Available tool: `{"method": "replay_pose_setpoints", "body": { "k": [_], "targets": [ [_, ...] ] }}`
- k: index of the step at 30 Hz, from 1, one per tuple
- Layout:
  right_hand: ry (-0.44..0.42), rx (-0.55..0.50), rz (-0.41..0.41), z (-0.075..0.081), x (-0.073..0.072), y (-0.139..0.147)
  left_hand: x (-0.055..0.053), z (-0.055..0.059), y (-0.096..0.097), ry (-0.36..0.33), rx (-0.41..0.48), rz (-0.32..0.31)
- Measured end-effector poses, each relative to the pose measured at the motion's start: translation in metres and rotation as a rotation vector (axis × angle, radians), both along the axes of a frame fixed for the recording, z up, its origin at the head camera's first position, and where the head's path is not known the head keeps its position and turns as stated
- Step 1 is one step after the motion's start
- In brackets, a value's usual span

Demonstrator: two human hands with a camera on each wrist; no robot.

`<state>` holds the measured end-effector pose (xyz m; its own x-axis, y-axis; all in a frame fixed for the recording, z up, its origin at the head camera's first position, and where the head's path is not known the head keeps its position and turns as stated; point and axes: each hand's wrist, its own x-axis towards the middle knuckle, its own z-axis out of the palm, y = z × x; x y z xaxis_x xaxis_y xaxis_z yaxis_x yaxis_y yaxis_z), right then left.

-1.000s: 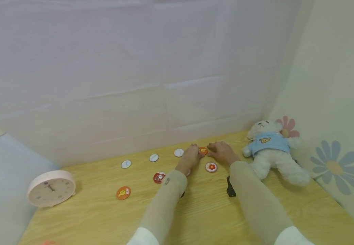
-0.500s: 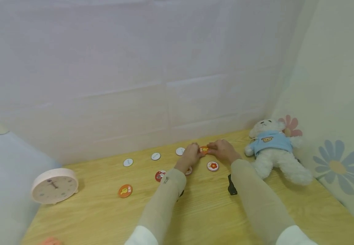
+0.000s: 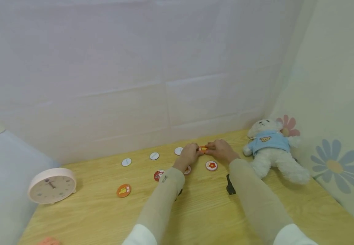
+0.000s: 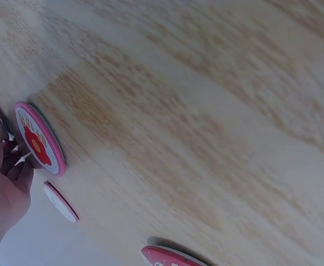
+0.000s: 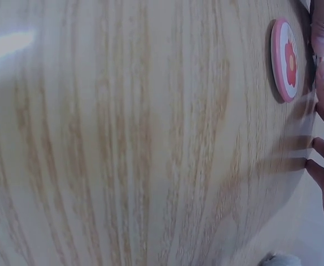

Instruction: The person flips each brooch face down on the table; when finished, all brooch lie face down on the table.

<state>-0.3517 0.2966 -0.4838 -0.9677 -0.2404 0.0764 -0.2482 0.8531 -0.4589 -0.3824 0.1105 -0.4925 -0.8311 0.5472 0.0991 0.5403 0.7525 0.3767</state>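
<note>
With narrowed fingers (image 3: 212,145), my left hand (image 3: 189,154) and right hand (image 3: 222,150) pinch opposite edges of a round, flat, orange badge (image 3: 202,149) at the far side of the wood-grain table (image 3: 94,217). I judge it light, stiff and slick-faced, best gripped by its edges.

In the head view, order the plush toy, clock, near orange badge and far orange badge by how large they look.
Plush toy
Clock
Near orange badge
Far orange badge: least shows, but it's partly covered and farther away, so true size is unsure.
</note>
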Motion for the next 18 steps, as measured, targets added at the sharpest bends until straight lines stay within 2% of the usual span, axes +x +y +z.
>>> {"method": "replay_pose_setpoints", "body": {
  "k": [6,10,13,18],
  "targets": [
    [0.065,-0.072,0.041,0.001,-0.002,0.000,-0.002,0.003,0.001,-0.002,0.064,0.036],
    [0.141,-0.060,0.012,0.002,-0.002,-0.001,-0.004,0.001,0.003,-0.006,0.084,0.035],
    [0.174,-0.050,-0.010,0.001,-0.003,-0.002,-0.004,-0.003,0.003,0.031,0.099,0.023],
    [0.117,-0.089,-0.026,0.002,-0.005,-0.005,0.000,-0.010,0.003,0.104,0.129,0.003]
  ]
}}
